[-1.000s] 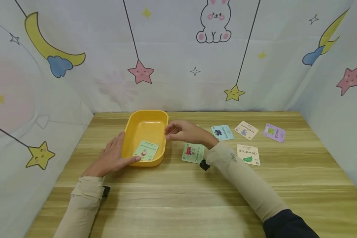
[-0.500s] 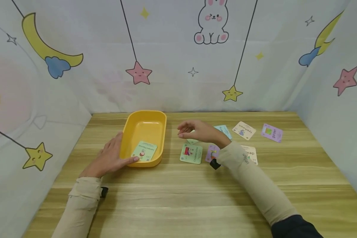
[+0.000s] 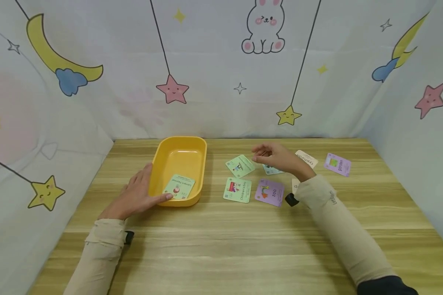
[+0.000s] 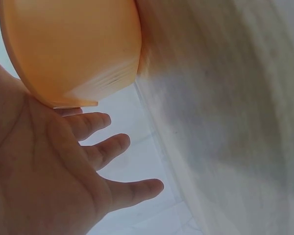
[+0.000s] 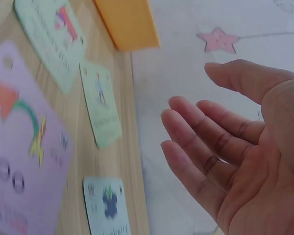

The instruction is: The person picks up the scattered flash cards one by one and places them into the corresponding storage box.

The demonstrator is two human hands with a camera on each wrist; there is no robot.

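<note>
Head view: your left hand [image 3: 135, 194], fingers extended, rests against the yellow tray [image 3: 184, 164], while your right hand [image 3: 281, 159], loosely bent and empty, hovers by the blueberry card [image 3: 271, 169].

This is a booth-like nook — white cartoon-printed cloth [image 3: 214, 53] walls three sides of a wood-grain table [image 3: 221, 246].

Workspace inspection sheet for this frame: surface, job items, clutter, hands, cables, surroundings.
Surface: light wood-grain table; no damage seen.
Job items: yellow tray holds Lantern Festival card; outside lie Children's Day card, zoo card, garden card, typhoon card, blueberry card, a green card, text unreadable, and a beige card mostly hidden by the right sleeve.
Clutter: nothing seen.
Hands: left hand rests on the tray, thumb over its rim; right hand holds nothing.
Cables: nothing seen.
Surroundings: backdrop printed with cartoon motifs.
</note>
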